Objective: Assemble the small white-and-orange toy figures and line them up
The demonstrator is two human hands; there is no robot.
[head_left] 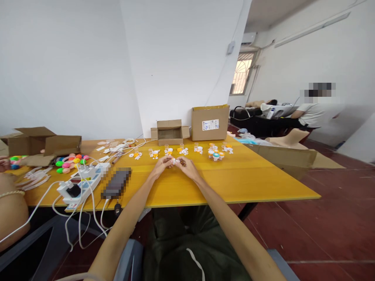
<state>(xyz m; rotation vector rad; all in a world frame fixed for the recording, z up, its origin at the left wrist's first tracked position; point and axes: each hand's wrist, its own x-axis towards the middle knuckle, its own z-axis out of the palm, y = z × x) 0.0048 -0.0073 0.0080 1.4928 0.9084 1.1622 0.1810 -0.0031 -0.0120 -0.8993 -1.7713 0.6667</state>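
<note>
Over the middle of the yellow table, my left hand and my right hand meet at the fingertips. Both are closed on a small white plastic part, mostly covered by the fingers, so its exact kind does not show. Just beyond the hands runs a row of small heaps of white and orange plastic parts, with clear little cups among them. To the right of my right hand stands a group of rounded pieces in white, orange and teal.
A power strip with tangled white cables and a dark phone lie to the left. An open carton and a taller box stand at the back. Another person's arm rests at far left, near colourful balls.
</note>
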